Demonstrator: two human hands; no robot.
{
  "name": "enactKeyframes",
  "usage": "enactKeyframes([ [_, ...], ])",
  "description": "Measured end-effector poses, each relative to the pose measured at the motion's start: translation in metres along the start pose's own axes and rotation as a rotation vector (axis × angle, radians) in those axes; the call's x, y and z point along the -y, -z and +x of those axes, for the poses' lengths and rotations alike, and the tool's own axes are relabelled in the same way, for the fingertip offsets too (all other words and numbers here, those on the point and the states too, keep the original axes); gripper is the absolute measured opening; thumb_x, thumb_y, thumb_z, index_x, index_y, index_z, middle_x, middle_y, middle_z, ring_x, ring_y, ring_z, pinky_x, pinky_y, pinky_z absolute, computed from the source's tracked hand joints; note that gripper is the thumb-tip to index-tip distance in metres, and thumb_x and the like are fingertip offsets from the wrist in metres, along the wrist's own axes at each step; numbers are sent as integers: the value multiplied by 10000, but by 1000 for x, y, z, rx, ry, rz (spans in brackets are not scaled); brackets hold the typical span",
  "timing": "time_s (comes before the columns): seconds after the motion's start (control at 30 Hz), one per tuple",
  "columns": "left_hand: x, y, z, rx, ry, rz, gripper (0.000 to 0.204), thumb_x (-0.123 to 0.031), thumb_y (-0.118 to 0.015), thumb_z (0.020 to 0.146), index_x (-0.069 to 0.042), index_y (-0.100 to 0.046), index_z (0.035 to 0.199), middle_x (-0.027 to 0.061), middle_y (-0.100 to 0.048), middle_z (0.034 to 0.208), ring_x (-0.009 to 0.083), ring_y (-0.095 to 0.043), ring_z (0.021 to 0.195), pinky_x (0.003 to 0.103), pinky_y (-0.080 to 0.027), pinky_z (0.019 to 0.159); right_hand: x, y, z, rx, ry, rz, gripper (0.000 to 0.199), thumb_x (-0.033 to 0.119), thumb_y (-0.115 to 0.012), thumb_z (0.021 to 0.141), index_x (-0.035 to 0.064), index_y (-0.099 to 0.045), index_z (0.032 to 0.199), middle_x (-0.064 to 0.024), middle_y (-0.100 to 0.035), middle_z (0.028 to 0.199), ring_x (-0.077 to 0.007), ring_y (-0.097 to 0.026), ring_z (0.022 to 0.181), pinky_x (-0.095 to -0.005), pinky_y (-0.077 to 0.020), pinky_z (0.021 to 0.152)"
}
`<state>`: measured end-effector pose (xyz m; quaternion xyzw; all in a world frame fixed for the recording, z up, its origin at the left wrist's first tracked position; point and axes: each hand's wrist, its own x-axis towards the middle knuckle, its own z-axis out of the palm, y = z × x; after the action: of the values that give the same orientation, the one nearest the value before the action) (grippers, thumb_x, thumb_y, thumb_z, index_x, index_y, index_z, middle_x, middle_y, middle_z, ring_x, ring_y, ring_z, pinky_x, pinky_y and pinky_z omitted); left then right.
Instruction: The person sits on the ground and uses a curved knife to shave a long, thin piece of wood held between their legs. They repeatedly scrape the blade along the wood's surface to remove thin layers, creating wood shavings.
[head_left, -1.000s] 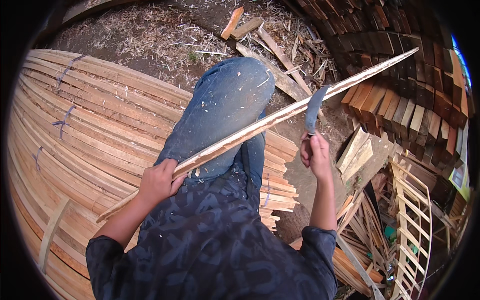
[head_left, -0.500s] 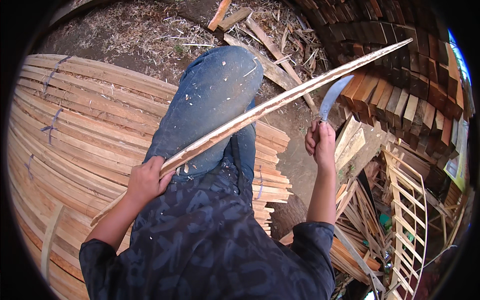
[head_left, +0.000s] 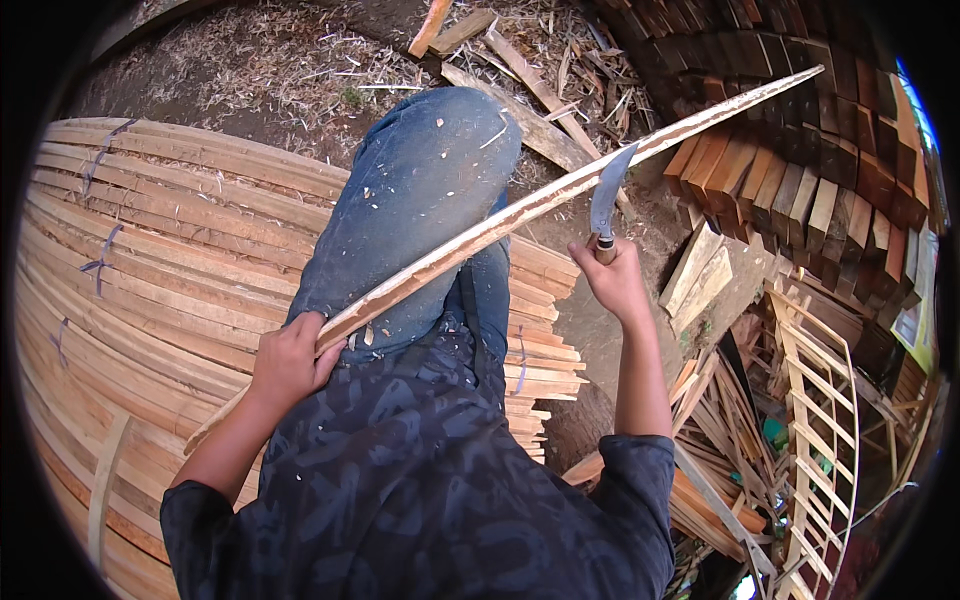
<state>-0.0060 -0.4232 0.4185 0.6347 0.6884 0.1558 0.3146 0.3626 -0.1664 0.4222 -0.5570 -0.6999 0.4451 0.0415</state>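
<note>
The long stick [head_left: 490, 232] is pale, with a brown streak along its side. It lies on a slant across the leg [head_left: 420, 190] in blue jeans. One end is low on the left, behind the left arm, and the other end points up and away to the far right.

The left hand [head_left: 290, 352] is wrapped tight around the stick, nearer its low end. The right hand [head_left: 614, 275] is not on the stick. It is just below the stick's far half, closed around the handle of a curved knife [head_left: 606, 195]. The blade points up and goes across the stick, so the two make a cross. I can't tell if the blade is touching the wood or just over it. The left hand is the one on the stick, but the right hand is much nearer the place where the blade crosses it.

Lots of thin wood strips [head_left: 190, 235] lie to the left of the stick. To the right of its far half is a big pile of wood blocks [head_left: 815, 215]. A frame like a ladder [head_left: 815, 440] is well below the stick's far end.
</note>
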Motion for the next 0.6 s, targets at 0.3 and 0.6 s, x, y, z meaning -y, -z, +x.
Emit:
enactKeyframes([
  [0.3, 1, -1, -2, 24, 24, 12, 303, -276, -678, 834, -34, -516, 914, 145, -584, 745, 357, -608, 625, 420, -477, 523, 25, 13, 1, -230, -51, -181, 354, 121, -655, 857, 81, -454, 568, 34, -403, 483, -43, -319, 462, -265, -271, 446],
  [0.6, 1, 0, 0, -18, 5, -2, 298, -255, -689, 828, -31, -513, 917, 145, -584, 744, 358, -604, 614, 420, -474, 519, 21, 12, 17, -168, -79, 135, 364, 100, -645, 820, 77, -395, 556, 40, -413, 484, -87, -365, 401, -307, -299, 401],
])
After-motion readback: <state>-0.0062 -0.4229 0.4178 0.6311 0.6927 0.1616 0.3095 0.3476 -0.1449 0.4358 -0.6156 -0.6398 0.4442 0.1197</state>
